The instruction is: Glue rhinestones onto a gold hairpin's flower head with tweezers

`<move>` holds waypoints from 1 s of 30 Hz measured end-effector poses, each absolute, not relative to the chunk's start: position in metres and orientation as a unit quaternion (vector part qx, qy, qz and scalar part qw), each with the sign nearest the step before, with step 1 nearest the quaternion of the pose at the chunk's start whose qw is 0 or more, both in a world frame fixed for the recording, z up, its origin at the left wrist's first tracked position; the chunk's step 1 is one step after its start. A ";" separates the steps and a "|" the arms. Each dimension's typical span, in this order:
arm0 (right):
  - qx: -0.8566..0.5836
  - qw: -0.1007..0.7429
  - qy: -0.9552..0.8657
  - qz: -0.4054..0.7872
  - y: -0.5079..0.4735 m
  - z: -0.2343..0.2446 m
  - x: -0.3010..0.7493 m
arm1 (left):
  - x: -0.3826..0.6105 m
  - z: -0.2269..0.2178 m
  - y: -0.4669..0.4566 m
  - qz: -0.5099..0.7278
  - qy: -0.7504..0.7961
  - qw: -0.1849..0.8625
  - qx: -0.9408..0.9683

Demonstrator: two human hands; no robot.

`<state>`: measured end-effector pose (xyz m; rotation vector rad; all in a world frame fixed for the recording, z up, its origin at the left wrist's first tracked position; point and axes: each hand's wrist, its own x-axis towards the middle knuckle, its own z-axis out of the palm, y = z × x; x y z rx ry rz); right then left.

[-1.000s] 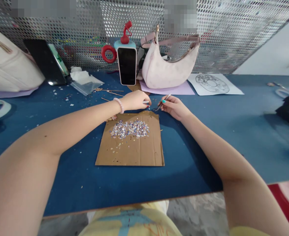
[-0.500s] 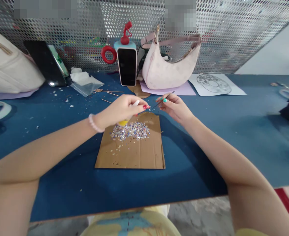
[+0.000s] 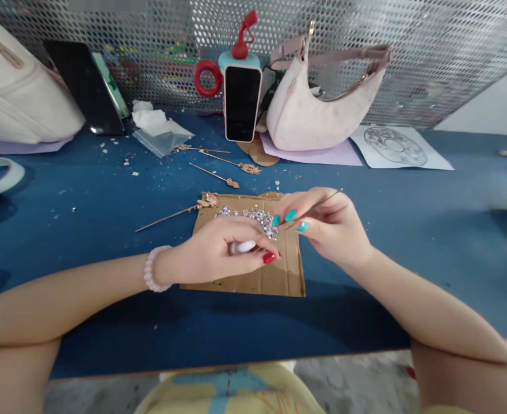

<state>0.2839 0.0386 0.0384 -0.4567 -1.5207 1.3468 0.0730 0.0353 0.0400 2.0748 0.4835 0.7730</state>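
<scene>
A brown cardboard sheet (image 3: 274, 276) lies on the blue table (image 3: 106, 190) with a heap of small shiny sequins (image 3: 253, 217) on it. My left hand (image 3: 218, 250), a bead bracelet at its wrist, hovers over the cardboard with its fingers closed round a small white-tipped tube (image 3: 242, 247). My right hand (image 3: 328, 227) is just to the right, pinching thin metal tweezers (image 3: 317, 206) whose tip points toward the left hand. The two hands nearly touch above the sequins.
Several gold hairpins (image 3: 214, 172) lie behind the cardboard. A phone on a stand (image 3: 241, 102), a pale pink handbag (image 3: 317, 112), a printed sheet (image 3: 397, 148), a plastic bag with tissue (image 3: 158, 135) and a dark tablet (image 3: 87, 86) line the perforated metal back wall.
Both hands came nearer me and down over the cardboard. The left hand turned, so the tube now lies across its fingers. The view tilted, revealing the hairpins.
</scene>
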 end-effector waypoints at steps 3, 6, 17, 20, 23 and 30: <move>-0.190 0.511 -0.636 0.547 0.038 0.037 0.283 | 0.073 0.040 0.033 0.310 0.188 0.420 0.832; -0.191 0.515 -0.632 0.547 0.039 0.036 0.283 | 0.073 0.039 0.032 0.309 0.185 0.417 0.834; -0.183 0.514 -0.671 0.501 0.036 0.039 0.283 | 0.072 0.033 0.032 0.327 0.160 0.397 0.843; -0.178 0.515 -0.702 0.457 0.035 0.042 0.285 | 0.072 0.033 0.031 0.322 0.163 0.387 0.848; -0.180 0.511 -0.720 0.434 0.034 0.044 0.286 | 0.071 0.035 0.030 0.315 0.161 0.379 0.855; -0.196 0.514 -0.700 0.455 0.028 0.047 0.281 | 0.071 0.034 0.029 0.312 0.151 0.377 0.859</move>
